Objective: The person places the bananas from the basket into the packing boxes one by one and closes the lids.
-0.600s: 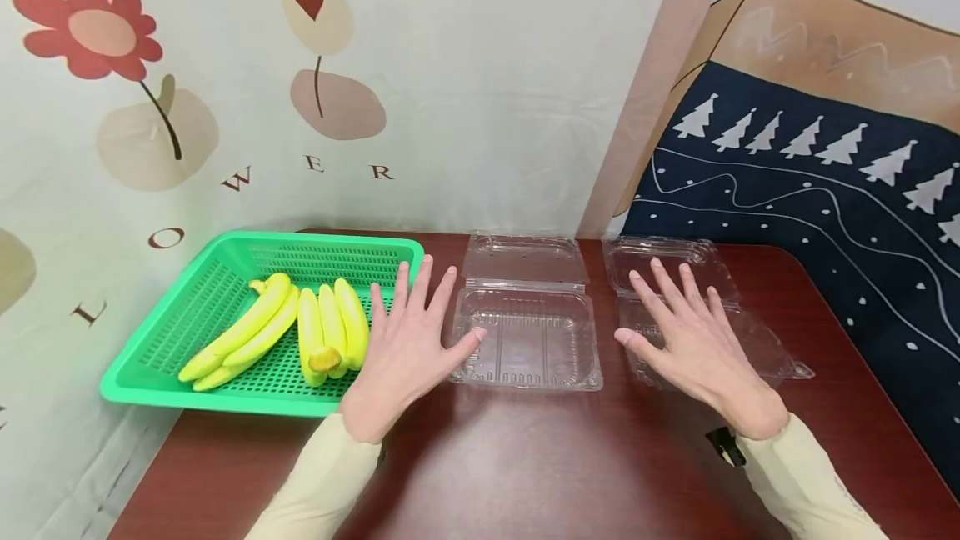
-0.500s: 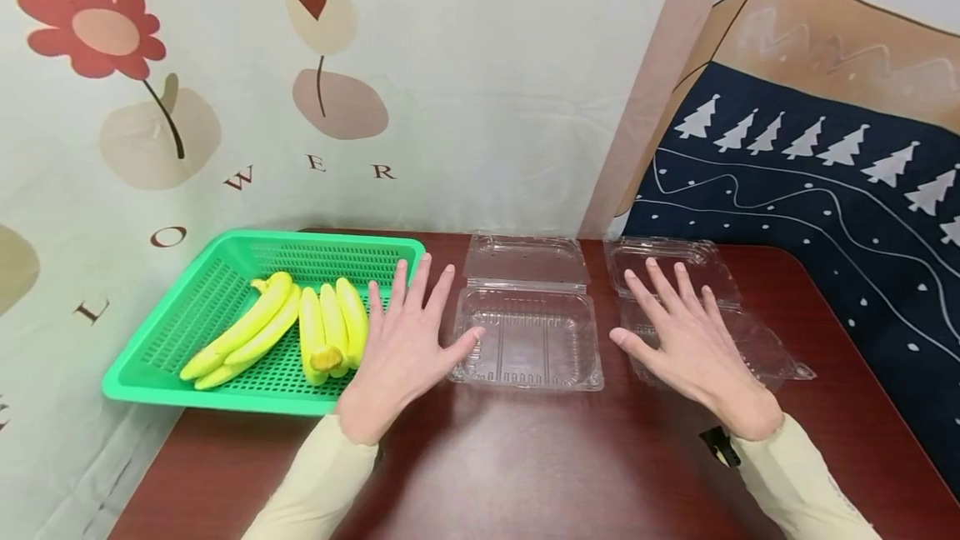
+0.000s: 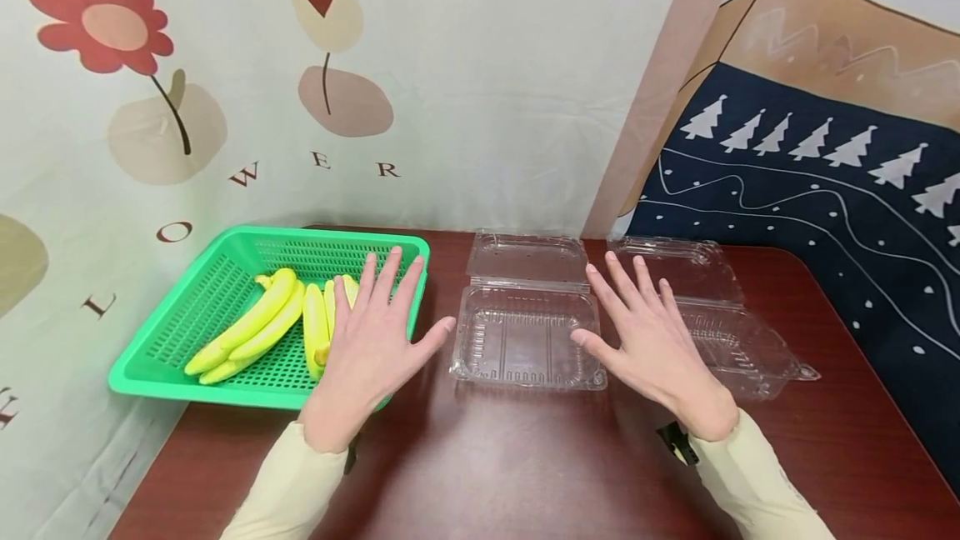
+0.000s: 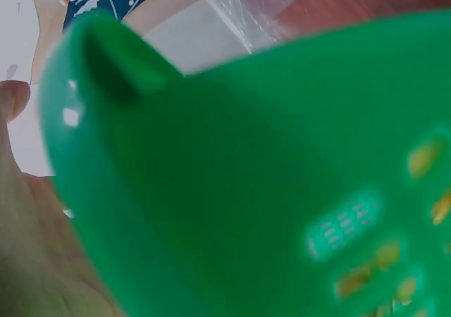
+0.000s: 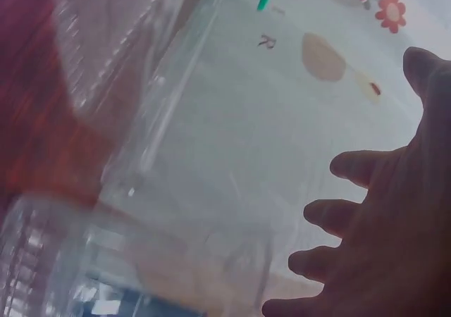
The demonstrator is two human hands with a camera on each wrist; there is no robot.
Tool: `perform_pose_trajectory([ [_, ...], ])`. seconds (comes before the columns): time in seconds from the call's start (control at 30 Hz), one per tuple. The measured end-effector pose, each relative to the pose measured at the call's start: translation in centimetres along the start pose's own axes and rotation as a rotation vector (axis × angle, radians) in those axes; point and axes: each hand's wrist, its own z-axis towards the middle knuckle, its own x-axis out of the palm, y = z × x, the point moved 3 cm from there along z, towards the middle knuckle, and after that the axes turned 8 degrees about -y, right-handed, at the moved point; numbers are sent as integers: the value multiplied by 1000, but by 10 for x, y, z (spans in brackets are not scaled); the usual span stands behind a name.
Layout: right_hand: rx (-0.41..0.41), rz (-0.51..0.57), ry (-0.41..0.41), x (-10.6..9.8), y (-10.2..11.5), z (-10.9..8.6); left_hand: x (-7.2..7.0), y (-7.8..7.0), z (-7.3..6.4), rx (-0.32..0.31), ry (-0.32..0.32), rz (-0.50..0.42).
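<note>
My left hand [image 3: 370, 344] is spread above the right front part of a green basket [image 3: 172, 388], its fingers straight and holding nothing. In the basket lie two bunches of yellow bananas [image 3: 251, 327]; the hand partly covers the right bunch [image 3: 313, 327]. My right hand [image 3: 651, 342], also spread and holding nothing, hovers between two clear plastic clamshell boxes. The middle box [image 3: 525, 340] lies with its lid folded back. Behind the right hand is the other clear box [image 3: 731, 340], lid back too. Close up, the left wrist view is filled by the basket's side [image 4: 211, 162].
A dark red wooden table [image 3: 510, 465] carries everything. Behind it hangs a pale curtain [image 3: 480, 107] printed with flowers and letters. At the right is a navy cloth [image 3: 795, 157] with white trees. The table's right edge slants beside the right box.
Both hands have moved left: the left one further over the right banana bunch, the right one off the right box toward the middle box. The view has shifted slightly.
</note>
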Motion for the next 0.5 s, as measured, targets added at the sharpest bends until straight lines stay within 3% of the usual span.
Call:
perform_pose_trajectory([
  [0.5, -180, 8, -42, 23, 60, 19, -34, 40, -7, 2, -100, 49],
])
